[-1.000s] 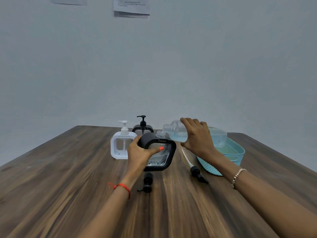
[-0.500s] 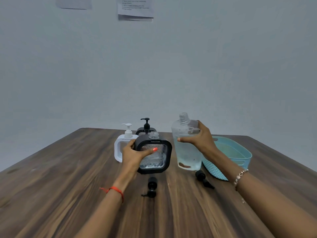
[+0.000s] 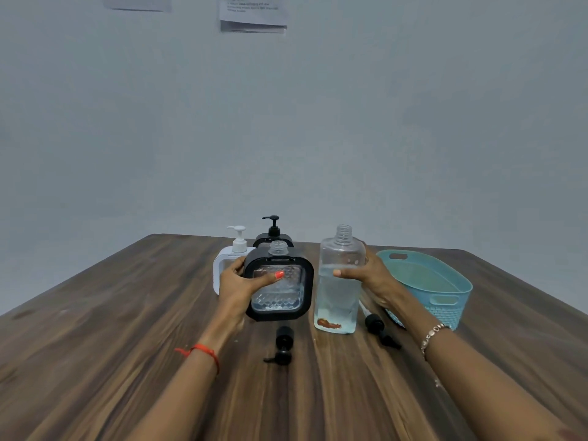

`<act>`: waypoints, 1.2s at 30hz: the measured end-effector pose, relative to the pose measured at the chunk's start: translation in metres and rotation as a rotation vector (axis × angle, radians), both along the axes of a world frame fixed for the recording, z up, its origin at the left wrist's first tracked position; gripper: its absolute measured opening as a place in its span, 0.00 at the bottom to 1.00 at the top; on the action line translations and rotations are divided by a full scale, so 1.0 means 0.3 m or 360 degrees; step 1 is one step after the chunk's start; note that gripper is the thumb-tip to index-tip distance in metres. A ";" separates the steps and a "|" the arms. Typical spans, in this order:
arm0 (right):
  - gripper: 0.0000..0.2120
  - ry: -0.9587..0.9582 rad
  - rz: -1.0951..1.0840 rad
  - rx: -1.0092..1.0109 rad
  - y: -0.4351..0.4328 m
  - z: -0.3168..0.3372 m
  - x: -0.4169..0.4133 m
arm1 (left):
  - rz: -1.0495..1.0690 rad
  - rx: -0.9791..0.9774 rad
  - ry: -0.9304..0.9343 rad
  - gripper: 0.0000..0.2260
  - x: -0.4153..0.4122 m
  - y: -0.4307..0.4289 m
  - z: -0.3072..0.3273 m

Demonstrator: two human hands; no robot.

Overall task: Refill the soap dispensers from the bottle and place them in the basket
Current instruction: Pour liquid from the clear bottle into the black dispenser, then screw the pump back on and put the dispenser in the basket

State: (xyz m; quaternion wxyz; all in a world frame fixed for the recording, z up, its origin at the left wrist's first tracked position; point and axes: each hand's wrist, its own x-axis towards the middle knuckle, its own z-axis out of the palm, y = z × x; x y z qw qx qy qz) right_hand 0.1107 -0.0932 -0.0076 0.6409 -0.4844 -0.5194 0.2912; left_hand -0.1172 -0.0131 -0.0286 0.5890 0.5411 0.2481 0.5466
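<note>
A black-framed clear dispenser (image 3: pixel 280 289) stands upright mid-table with its neck uncapped; my left hand (image 3: pixel 240 286) grips its left side, thumb across the front. Just to its right the clear refill bottle (image 3: pixel 339 281), uncapped and partly full of pale liquid, stands upright on the table with my right hand (image 3: pixel 370 275) wrapped around its middle. A black pump head (image 3: pixel 281 345) lies in front of the dispenser, and a second one (image 3: pixel 378 331) with its tube lies right of the bottle. Behind stand a white dispenser (image 3: pixel 227 259) and another black dispenser (image 3: pixel 272 235), both with pumps on.
The teal basket (image 3: pixel 445 300) sits at the right, beyond my right wrist, with nothing visible inside. The wooden table (image 3: pixel 127 329) stretches wide on the left and toward me. A plain wall with paper notices (image 3: pixel 253 14) rises behind the table.
The bottle went from tipped sideways over the dispenser's neck to upright and down onto the table at its right. The dispenser was tilted; it now stands upright.
</note>
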 end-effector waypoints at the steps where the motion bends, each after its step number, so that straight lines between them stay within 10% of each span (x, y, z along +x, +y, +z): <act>1: 0.45 -0.0017 0.0024 0.0004 -0.005 0.010 -0.005 | -0.0001 -0.0005 -0.0014 0.22 0.000 -0.001 0.001; 7: 0.18 -0.0956 -0.1038 0.0738 -0.044 -0.014 -0.093 | 0.0015 -0.0001 -0.0066 0.22 -0.011 0.008 0.015; 12: 0.09 -0.2226 -0.0215 0.0660 -0.087 -0.136 -0.209 | 0.0046 0.0019 -0.0121 0.18 -0.023 0.009 0.031; 18: 0.21 -0.2747 0.0049 0.0129 -0.030 -0.215 -0.286 | 0.0059 0.0071 -0.0106 0.17 -0.025 0.005 0.044; 28: 0.14 -0.2336 0.0197 0.0341 -0.064 -0.125 -0.284 | 0.0065 0.0058 -0.0094 0.17 -0.021 0.009 0.057; 36: 0.07 -0.0879 -0.0012 0.0480 -0.164 0.302 -0.314 | 0.0073 0.0053 -0.0050 0.20 -0.009 0.004 0.067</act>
